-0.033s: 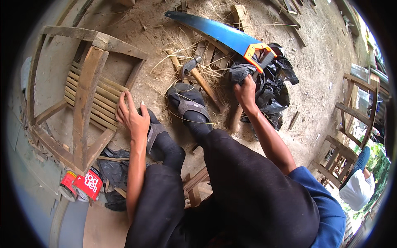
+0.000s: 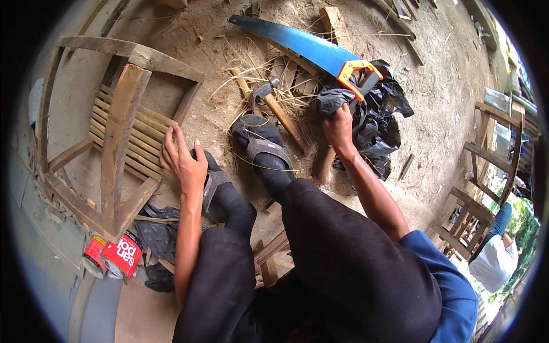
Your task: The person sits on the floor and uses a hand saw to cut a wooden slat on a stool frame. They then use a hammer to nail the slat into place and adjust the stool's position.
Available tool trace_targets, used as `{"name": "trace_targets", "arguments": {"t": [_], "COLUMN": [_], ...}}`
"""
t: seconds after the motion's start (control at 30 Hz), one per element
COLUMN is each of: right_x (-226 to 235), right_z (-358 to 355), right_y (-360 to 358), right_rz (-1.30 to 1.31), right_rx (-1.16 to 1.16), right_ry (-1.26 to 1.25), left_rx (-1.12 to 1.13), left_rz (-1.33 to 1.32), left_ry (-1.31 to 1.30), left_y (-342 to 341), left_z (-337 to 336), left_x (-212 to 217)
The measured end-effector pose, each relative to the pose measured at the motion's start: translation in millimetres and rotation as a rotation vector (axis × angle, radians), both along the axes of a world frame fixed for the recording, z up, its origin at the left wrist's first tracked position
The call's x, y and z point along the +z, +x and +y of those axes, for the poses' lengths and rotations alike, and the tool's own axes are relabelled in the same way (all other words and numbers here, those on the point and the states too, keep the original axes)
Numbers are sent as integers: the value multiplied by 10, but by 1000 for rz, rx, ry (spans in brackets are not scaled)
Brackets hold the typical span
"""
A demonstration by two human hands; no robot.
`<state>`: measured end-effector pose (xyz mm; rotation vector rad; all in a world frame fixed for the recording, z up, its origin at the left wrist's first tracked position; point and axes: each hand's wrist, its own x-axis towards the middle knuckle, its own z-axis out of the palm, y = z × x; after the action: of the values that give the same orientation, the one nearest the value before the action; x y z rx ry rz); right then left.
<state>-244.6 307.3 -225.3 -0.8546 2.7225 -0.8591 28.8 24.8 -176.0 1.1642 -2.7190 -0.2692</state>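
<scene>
We see a crumpled black plastic bag [image 2: 374, 123] lying in a heap on the dusty ground, one bunched corner touching our right hand. A hand saw with a blue blade and orange-and-black handle [image 2: 311, 48] rests flat, its handle on the bag and its blade pointing away to the left.

A blue handsaw [image 2: 306, 47] with an orange handle lies on the dirt, a hammer [image 2: 274, 108] among straw just below it. Bottom left, two red tins [image 2: 114, 255] sit side by side. Wooden chair frames [image 2: 486, 166] stand at right, another person [image 2: 497, 257] beyond.
</scene>
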Motion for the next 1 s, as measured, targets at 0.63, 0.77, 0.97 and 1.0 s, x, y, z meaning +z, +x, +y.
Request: {"name": "trace_targets", "arguments": {"t": [0.63, 0.77, 0.97, 1.0], "right_x": [-72, -15, -22, -12], "right_z": [87, 70, 162, 152], "right_y": [-269, -166, -376, -378], "right_rz": [282, 214, 172, 201], "right_rx": [209, 175, 212, 232], "right_ry": [9, 8, 65, 54], "left_rx": [-2, -7, 15, 18], "left_rz": [-12, -2, 24, 41], "left_ry": [1, -3, 22, 25], "left_y": [-18, 20, 3, 1], "left_z": [-52, -65, -44, -41], "left_x": [-89, -43, -82, -82]}}
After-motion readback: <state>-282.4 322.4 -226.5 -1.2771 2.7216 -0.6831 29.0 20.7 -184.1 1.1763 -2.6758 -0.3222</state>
